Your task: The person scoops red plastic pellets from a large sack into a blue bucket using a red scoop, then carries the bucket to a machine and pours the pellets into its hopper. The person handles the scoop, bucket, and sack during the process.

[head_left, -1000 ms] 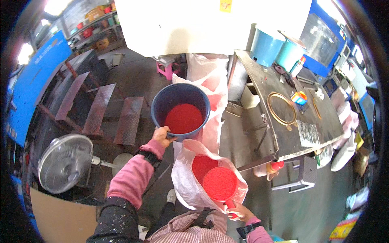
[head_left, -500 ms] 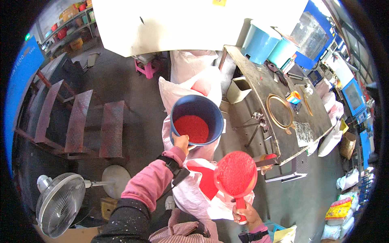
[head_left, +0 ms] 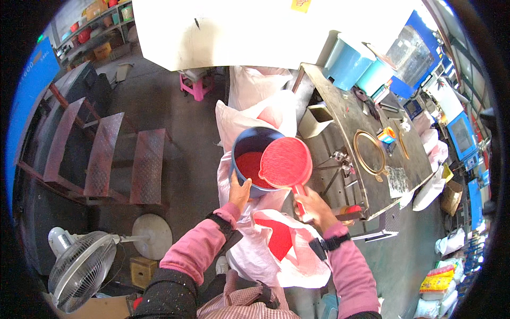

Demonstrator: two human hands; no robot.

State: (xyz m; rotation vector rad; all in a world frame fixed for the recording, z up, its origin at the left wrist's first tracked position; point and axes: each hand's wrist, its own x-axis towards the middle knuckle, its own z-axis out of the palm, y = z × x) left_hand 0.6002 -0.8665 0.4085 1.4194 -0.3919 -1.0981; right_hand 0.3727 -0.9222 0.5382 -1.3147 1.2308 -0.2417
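My left hand [head_left: 240,192] grips the near rim of a deep blue bucket [head_left: 241,142], thumb toward the inside. Red granules [head_left: 247,164] lie in the bucket. Closed round its handle, my right hand [head_left: 314,206] holds a red dipper [head_left: 308,165] heaped with red granules [head_left: 287,159]. The dipper is over the bucket's right side and hides part of its opening. Below my hands stands an open white sack [head_left: 311,268] with more red granules [head_left: 281,240] inside. The bucket appears to rest on pinkish-white sacks [head_left: 228,118].
To the right is a worktable [head_left: 345,119] with a metal ring [head_left: 368,153] and lidded blue tubs [head_left: 350,63]. A beige bin [head_left: 316,121] stands beside it. A fan [head_left: 87,266] is at lower left, metal steps [head_left: 146,167] at left, a pink stool [head_left: 196,87] at the back.
My right hand has carried the filled dipper up and left from above the open sack to over the bucket. My left hand stays on the bucket rim, its thumb shifted.
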